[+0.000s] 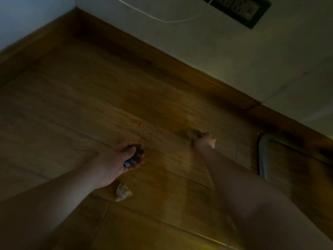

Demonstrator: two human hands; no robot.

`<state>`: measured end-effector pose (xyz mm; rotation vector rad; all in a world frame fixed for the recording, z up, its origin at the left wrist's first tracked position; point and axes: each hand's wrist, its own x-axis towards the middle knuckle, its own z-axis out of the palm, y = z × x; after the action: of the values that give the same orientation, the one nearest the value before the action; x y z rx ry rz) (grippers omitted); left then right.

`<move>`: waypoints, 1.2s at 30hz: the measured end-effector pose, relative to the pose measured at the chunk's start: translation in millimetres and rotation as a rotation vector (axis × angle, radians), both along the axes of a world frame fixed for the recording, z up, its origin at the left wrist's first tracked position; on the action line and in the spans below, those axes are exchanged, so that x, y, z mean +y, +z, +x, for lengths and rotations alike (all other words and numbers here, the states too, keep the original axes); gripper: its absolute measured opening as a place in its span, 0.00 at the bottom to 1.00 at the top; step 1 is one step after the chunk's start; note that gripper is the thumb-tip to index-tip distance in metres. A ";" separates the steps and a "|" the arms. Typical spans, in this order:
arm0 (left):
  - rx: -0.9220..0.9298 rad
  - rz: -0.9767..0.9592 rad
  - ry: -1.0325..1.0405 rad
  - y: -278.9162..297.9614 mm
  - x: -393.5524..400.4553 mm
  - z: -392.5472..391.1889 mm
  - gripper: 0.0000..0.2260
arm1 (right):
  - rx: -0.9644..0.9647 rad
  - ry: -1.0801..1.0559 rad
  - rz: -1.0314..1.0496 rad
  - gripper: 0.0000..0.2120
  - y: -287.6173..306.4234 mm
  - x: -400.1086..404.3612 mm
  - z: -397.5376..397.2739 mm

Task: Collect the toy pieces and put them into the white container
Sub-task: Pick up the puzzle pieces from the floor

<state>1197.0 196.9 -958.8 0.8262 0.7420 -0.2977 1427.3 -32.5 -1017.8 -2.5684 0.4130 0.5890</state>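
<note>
Dim wooden floor [90, 91] is running up to a wooden skirting board [162, 56] and a pale wall [216, 51] with one dark socket plate [236, 8] and one white cable [162, 19]. Your left hand [124, 159] is cupping a small heap of toy pieces [134, 156], fingers curled around them. One pale pouch [123, 193] is lying just below that hand; one red bead [140, 125] is sitting beyond it. Your right hand [203, 139] is reaching down to the floor, pinching something dark; too blurred to name.

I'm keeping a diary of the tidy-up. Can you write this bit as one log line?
left hand: holds toy pieces | right hand: reaching to floor, grip unclear | small red piece: on floor
</note>
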 end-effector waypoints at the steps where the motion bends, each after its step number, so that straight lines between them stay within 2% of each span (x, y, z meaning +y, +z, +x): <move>1: 0.009 0.000 0.011 -1.8 2.7 -2.2 0.12 | 0.009 -0.035 0.000 0.33 -1.3 3.7 2.0; 3: 0.017 -0.012 0.045 -2.3 7.3 -6.1 0.13 | 0.017 -0.076 -0.019 0.34 -3.6 11.1 7.9; 7: 0.038 -0.048 0.096 -0.5 12.6 -9.3 0.17 | 0.004 0.024 -0.046 0.20 -3.5 23.7 14.5; 10: 0.034 -0.047 0.101 2.8 14.7 -7.6 0.19 | -0.005 0.064 0.028 0.13 -3.6 24.1 12.9; 13: 0.031 -0.060 0.105 3.6 14.3 -4.9 0.14 | -0.018 0.084 0.049 0.13 -4.1 22.9 6.9; 19: 0.049 -0.098 0.131 0.4 14.0 -8.5 0.13 | -0.039 0.144 0.074 0.28 -10.0 23.3 3.6; 23: 0.082 -0.127 0.153 0.5 14.6 -11.6 0.13 | -0.037 0.447 0.001 0.25 -15.6 40.1 -7.5; 27: 0.135 -0.121 0.187 0.8 15.6 -15.9 0.15 | -0.028 0.441 -0.045 0.11 -9.2 45.8 -18.2; 29: 0.152 -0.095 0.197 4.4 15.9 -17.0 0.16 | 0.002 0.415 0.030 0.07 -0.4 46.8 -23.0; 31: 0.179 -0.051 0.218 6.6 15.9 -15.8 0.16 | 0.007 0.390 0.148 0.09 14.2 57.4 -36.0; 33: 0.192 -0.017 0.242 12.8 13.5 -14.5 0.16 | 0.048 0.431 0.358 0.14 29.3 77.0 -59.2; 36: 0.151 0.053 0.237 26.8 7.5 -14.5 0.13 | 0.303 0.587 0.633 0.17 48.9 103.4 -104.4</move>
<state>1182.5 204.4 -932.0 0.7624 0.9839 -0.1287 1322.9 70.9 -968.9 -1.9586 -0.4059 1.1106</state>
